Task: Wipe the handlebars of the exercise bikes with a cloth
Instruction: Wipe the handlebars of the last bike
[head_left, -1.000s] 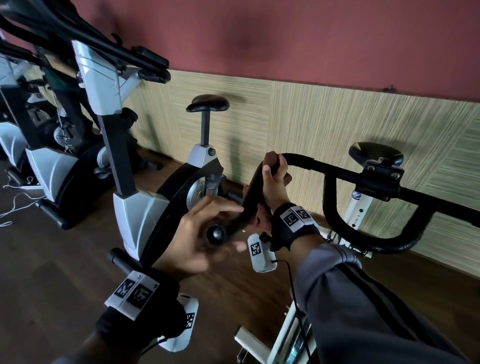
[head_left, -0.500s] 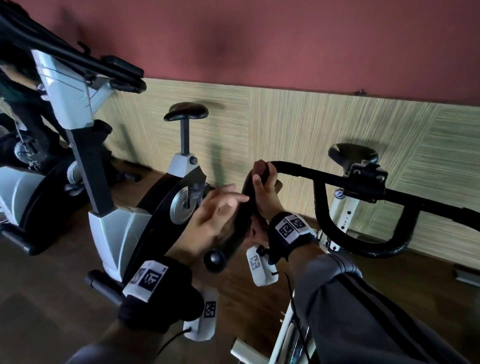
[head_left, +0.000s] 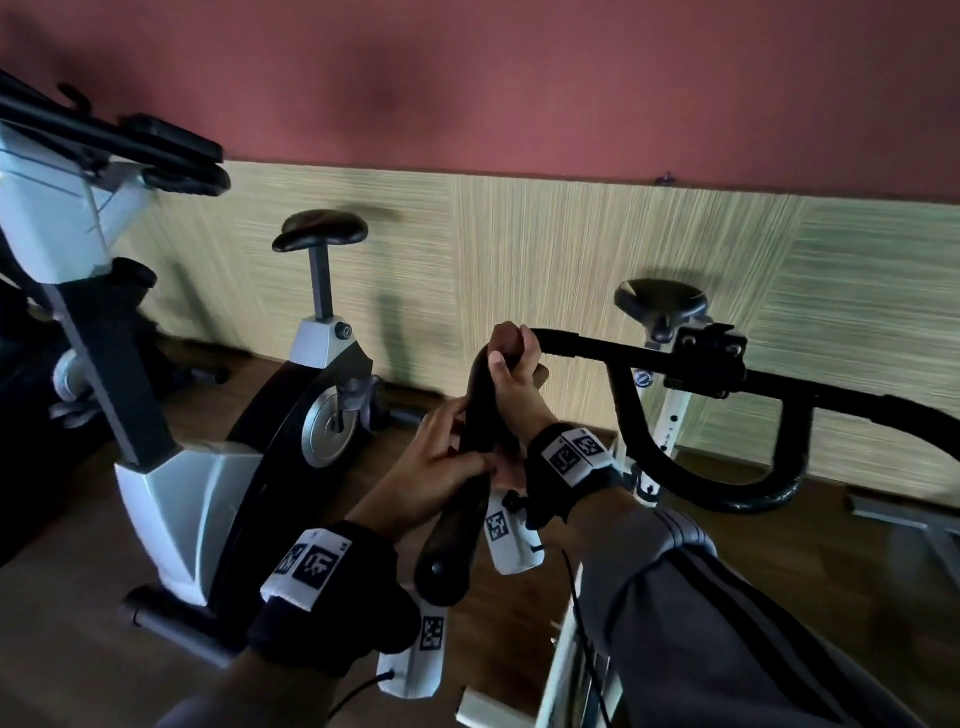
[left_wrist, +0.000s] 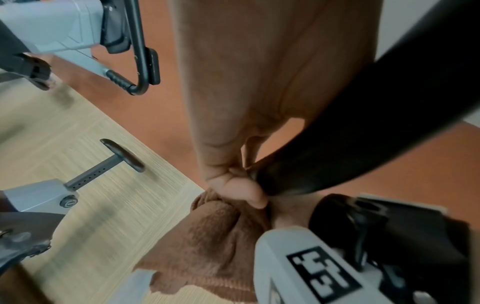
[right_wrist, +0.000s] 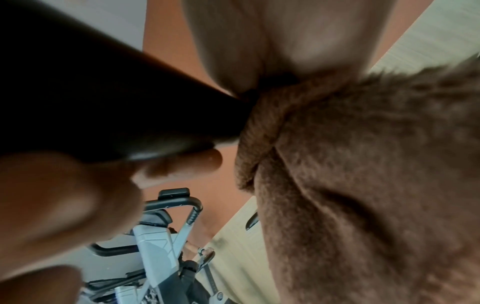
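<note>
A black handlebar (head_left: 452, 525) on a white exercise bike juts toward me, its left horn ending in a round cap. My right hand (head_left: 511, 374) grips the horn near its top bend, with a brown cloth (right_wrist: 363, 164) bunched between palm and bar. The cloth (left_wrist: 221, 236) hangs down below that hand. My left hand (head_left: 436, 467) wraps round the middle of the same horn, just below the right hand, thumb pressed on the bar (left_wrist: 363, 133). In the right wrist view, the bar (right_wrist: 103, 102) runs between the cloth and my left fingers (right_wrist: 52, 195).
A grey-and-black exercise bike (head_left: 208, 493) stands close on the left, its saddle (head_left: 319, 231) by the wall and its handlebar (head_left: 156, 150) up at top left. This bike's own saddle (head_left: 660, 301) is behind the handlebar clamp. Dark wooden floor lies below.
My left hand moved up from the horn's capped end and closed round its middle. My right hand stayed gripping near the top bend. My view has swung to the left.
</note>
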